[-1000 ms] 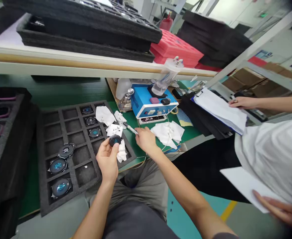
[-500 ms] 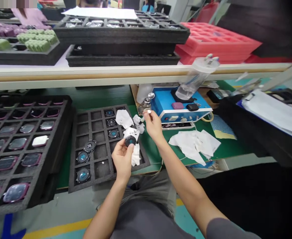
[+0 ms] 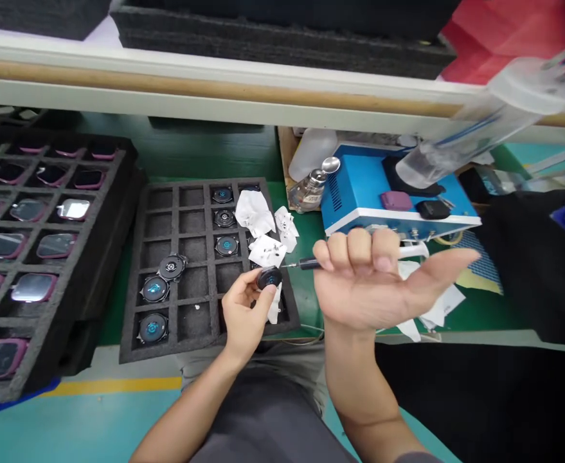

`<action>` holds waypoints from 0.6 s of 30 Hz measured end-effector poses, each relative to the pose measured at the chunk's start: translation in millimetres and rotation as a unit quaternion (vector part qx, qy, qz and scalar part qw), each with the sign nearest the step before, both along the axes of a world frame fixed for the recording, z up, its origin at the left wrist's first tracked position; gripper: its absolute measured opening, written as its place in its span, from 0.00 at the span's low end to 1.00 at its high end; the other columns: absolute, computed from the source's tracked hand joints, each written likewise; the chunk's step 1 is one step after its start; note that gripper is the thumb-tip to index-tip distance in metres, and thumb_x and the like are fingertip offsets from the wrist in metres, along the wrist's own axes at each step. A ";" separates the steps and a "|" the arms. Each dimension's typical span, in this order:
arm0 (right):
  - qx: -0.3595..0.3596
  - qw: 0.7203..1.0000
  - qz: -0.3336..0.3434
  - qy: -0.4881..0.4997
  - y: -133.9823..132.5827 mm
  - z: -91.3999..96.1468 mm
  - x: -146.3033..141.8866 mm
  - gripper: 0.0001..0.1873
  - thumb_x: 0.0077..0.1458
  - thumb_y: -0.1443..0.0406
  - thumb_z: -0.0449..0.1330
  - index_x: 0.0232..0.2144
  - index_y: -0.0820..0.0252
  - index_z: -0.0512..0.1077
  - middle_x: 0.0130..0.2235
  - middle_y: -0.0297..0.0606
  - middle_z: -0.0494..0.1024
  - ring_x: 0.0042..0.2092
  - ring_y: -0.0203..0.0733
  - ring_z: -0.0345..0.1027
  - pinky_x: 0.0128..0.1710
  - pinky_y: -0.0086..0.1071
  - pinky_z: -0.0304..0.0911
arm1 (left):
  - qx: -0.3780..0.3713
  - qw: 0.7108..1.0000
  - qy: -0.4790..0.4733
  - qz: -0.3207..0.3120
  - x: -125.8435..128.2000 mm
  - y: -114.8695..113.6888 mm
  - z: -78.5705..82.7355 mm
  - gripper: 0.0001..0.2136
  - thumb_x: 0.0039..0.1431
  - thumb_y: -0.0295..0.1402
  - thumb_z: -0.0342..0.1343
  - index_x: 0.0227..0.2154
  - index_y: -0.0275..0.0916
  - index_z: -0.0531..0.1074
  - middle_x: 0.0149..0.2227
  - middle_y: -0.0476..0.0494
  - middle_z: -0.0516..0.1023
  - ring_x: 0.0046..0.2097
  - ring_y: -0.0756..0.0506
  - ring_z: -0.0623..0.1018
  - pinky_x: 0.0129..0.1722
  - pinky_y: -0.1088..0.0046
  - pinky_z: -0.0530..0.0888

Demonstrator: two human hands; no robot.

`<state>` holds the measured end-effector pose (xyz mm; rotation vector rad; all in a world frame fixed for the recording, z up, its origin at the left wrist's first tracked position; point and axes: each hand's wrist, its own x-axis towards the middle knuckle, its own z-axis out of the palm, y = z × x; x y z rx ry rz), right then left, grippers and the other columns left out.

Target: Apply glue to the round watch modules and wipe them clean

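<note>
Between the thumb and fingers of my left hand [image 3: 243,315] is a round black watch body [image 3: 269,277], held above the right part of a dark foam tray [image 3: 175,222]. My right hand [image 3: 359,289] is palm up, fingers wrapped around a syringe [image 3: 310,263] with dark contents and a white plunger end. Its thumb sticks out to the right. The thin needle points left, its tip at or close to the watch's edge; contact is unclear. Round watch bodies [image 3: 153,328] sit in several tray cells. White tissue [image 3: 254,213] and paper with black specks [image 3: 267,251] lie on the tray.
A larger foam tray [image 3: 82,238] of square purple-rimmed watch pieces stands at left. Behind my right hand are a glass bottle [image 3: 307,193] and a blue machine [image 3: 359,186] bearing a clear cylinder [image 3: 475,128]. A shelf edge [image 3: 215,96] runs across above the bench.
My right hand has come from beside the glass bottle down toward the watch body, turning palm up with the syringe. My left hand keeps its hold. The view has tilted down.
</note>
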<state>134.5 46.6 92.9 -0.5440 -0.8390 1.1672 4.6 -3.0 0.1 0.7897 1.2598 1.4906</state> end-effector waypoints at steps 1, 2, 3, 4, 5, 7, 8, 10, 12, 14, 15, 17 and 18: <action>0.007 1.000 0.014 -0.003 -0.7 -1.6 -0.9 0.35 0.60 0.37 0.49 0.16 0.56 0.50 0.18 0.26 0.44 0.20 0.34 0.40 0.22 0.32 0.51 | -0.001 1.000 0.003 -0.004 -0.3 -0.3 0.2 0.12 0.50 0.31 0.70 0.40 0.39 0.81 0.37 0.42 0.83 0.38 0.46 0.81 0.37 0.74 0.77; 0.010 1.000 0.027 0.000 -0.9 -3.7 -1.7 0.36 0.61 0.38 0.48 0.16 0.56 0.48 0.17 0.26 0.42 0.19 0.34 0.38 0.21 0.32 0.49 | -0.001 1.000 0.004 -0.007 -0.5 -0.6 0.1 0.12 0.51 0.31 0.70 0.40 0.39 0.81 0.37 0.42 0.83 0.38 0.46 0.81 0.36 0.74 0.77; 0.013 0.999 0.039 0.008 -0.5 -5.9 -2.5 0.35 0.62 0.40 0.48 0.15 0.57 0.48 0.17 0.26 0.41 0.19 0.33 0.36 0.21 0.32 0.48 | 0.000 1.000 0.005 -0.010 -0.8 -0.8 -0.2 0.12 0.51 0.31 0.69 0.40 0.39 0.81 0.37 0.42 0.83 0.38 0.45 0.80 0.36 0.74 0.77; 0.017 0.998 0.051 0.018 0.1 -7.9 -3.1 0.34 0.63 0.42 0.48 0.15 0.57 0.47 0.16 0.26 0.40 0.18 0.33 0.36 0.20 0.32 0.47 | 0.002 1.000 0.006 -0.013 -1.0 -1.0 -0.7 0.12 0.52 0.30 0.69 0.40 0.39 0.81 0.37 0.42 0.83 0.38 0.46 0.80 0.36 0.74 0.77; 0.020 0.997 0.062 0.028 0.9 -9.6 -3.7 0.34 0.63 0.44 0.48 0.15 0.57 0.47 0.16 0.26 0.40 0.18 0.33 0.35 0.20 0.32 0.47 | 0.004 1.000 0.006 -0.016 -1.2 -1.1 -1.2 0.11 0.52 0.30 0.69 0.40 0.39 0.81 0.37 0.42 0.82 0.38 0.46 0.80 0.36 0.74 0.77; 0.025 0.996 0.083 0.037 2.8 -12.3 -4.8 0.32 0.63 0.46 0.48 0.15 0.57 0.47 0.15 0.26 0.39 0.17 0.32 0.36 0.20 0.32 0.47 | 0.007 1.000 0.005 -0.021 -1.6 -1.3 -2.4 0.11 0.53 0.30 0.68 0.41 0.39 0.81 0.37 0.42 0.82 0.38 0.46 0.80 0.36 0.74 0.77; 0.029 0.995 0.091 0.039 3.7 -13.2 -5.2 0.32 0.63 0.47 0.47 0.15 0.57 0.47 0.15 0.26 0.40 0.17 0.32 0.35 0.20 0.32 0.48 | 0.007 1.000 0.005 -0.024 -1.7 -1.4 -2.8 0.11 0.53 0.30 0.68 0.41 0.39 0.81 0.37 0.42 0.82 0.38 0.46 0.80 0.36 0.75 0.77; 0.034 0.993 0.101 0.042 5.4 -14.7 -6.1 0.31 0.63 0.47 0.47 0.15 0.57 0.47 0.14 0.26 0.39 0.16 0.32 0.35 0.20 0.32 0.47 | 0.007 1.000 0.007 -0.029 -2.0 -1.5 -3.5 0.11 0.54 0.30 0.67 0.41 0.39 0.81 0.37 0.43 0.81 0.38 0.47 0.80 0.36 0.75 0.77; 0.043 0.992 0.104 0.048 6.6 -15.4 -6.8 0.31 0.63 0.47 0.46 0.15 0.57 0.47 0.14 0.26 0.39 0.16 0.31 0.34 0.19 0.32 0.46 | 0.008 0.999 0.013 -0.035 -2.3 -1.8 -4.1 0.11 0.55 0.29 0.67 0.42 0.39 0.81 0.37 0.43 0.81 0.38 0.47 0.80 0.36 0.75 0.77; 0.044 0.992 0.105 0.053 7.0 -15.5 -7.4 0.30 0.62 0.49 0.46 0.15 0.57 0.47 0.14 0.26 0.39 0.16 0.31 0.34 0.19 0.32 0.45 | 0.011 0.999 0.021 -0.040 -2.4 -2.3 -4.9 0.11 0.56 0.29 0.66 0.42 0.39 0.81 0.37 0.43 0.81 0.38 0.48 0.79 0.37 0.75 0.77; 0.043 0.992 0.106 0.054 7.0 -15.2 -7.7 0.29 0.62 0.49 0.46 0.15 0.57 0.47 0.14 0.26 0.39 0.16 0.31 0.34 0.19 0.33 0.44 | 0.012 0.999 0.024 -0.041 -2.5 -2.6 -5.4 0.11 0.56 0.29 0.66 0.43 0.40 0.81 0.37 0.43 0.81 0.38 0.48 0.79 0.37 0.75 0.77; 0.041 0.992 0.109 0.056 6.7 -14.6 -8.0 0.29 0.62 0.49 0.46 0.15 0.57 0.47 0.14 0.26 0.40 0.16 0.31 0.35 0.19 0.33 0.44 | 0.011 0.999 0.026 -0.040 -2.7 -3.5 -6.4 0.11 0.56 0.29 0.66 0.43 0.40 0.81 0.37 0.44 0.80 0.38 0.48 0.79 0.37 0.75 0.77; 0.039 0.992 0.110 0.056 6.5 -14.4 -8.1 0.28 0.62 0.50 0.46 0.15 0.57 0.46 0.14 0.26 0.40 0.16 0.32 0.36 0.19 0.33 0.44 | 0.009 0.999 0.027 -0.040 -2.9 -3.9 -6.8 0.11 0.56 0.29 0.66 0.43 0.40 0.81 0.37 0.44 0.80 0.38 0.48 0.79 0.37 0.75 0.77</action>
